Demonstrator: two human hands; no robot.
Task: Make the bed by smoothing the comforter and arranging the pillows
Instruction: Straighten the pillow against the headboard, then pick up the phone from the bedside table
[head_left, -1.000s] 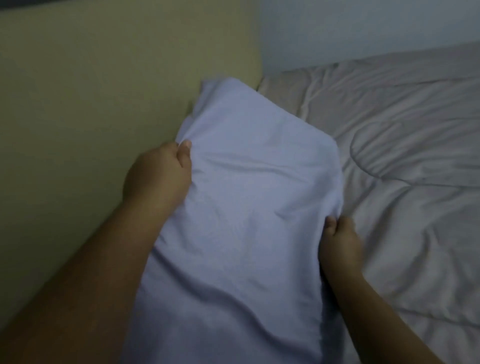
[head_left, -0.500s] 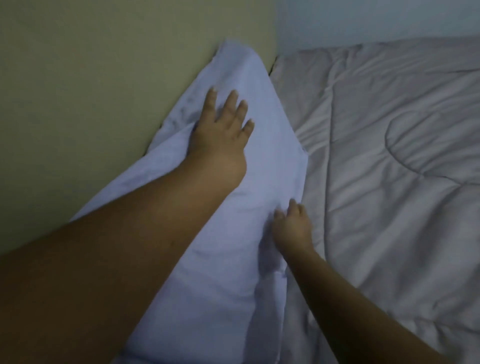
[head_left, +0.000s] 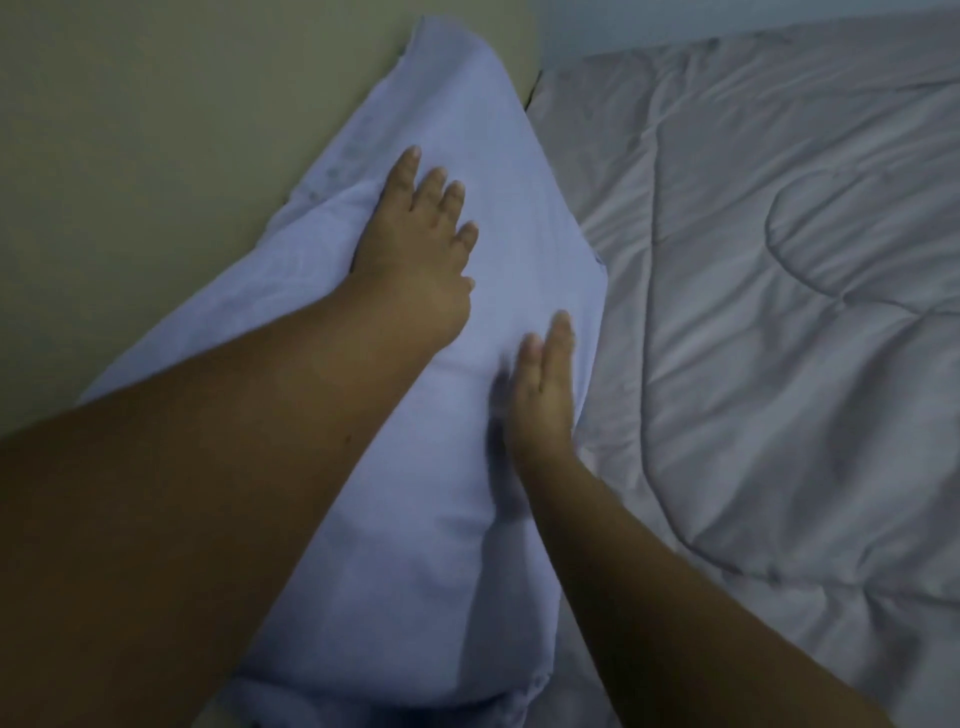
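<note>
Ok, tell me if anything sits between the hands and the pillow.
Nothing visible does. The left hand lies flat on the pillow, fingers spread, and the right hand rests open on its right side. The pillow leans against the wall, beside the comforter.

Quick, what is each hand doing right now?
Left hand: open, fingers spread, flat on the pillow.
Right hand: open, flat on the pillow, holding nothing.
</note>
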